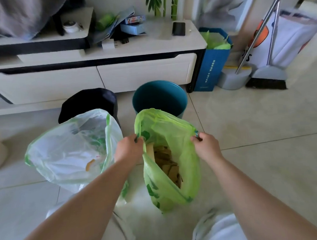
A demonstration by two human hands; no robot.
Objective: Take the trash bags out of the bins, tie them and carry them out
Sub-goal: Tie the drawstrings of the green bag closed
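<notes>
Two bags stand on the floor: a pale bag (70, 152) left, a green bag (169, 175) right. Two bins sit beyond, one black bin (89, 102), one teal bin (160, 97). Left hand (129, 150) and right hand (205, 144) each have fingers pinched on the green bag's rim.

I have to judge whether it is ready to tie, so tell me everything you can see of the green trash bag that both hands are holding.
The green trash bag is thin, translucent plastic with darker green print and a drawstring hem. It stands on the tiled floor, out of the teal bin behind it, its mouth open. Brown cardboard-like scraps fill the lower part. The left hand pinches the left side of the rim, and the right hand pinches the right side at the drawstring. It is not yet tied. A paler bag sits just beside it.
</notes>
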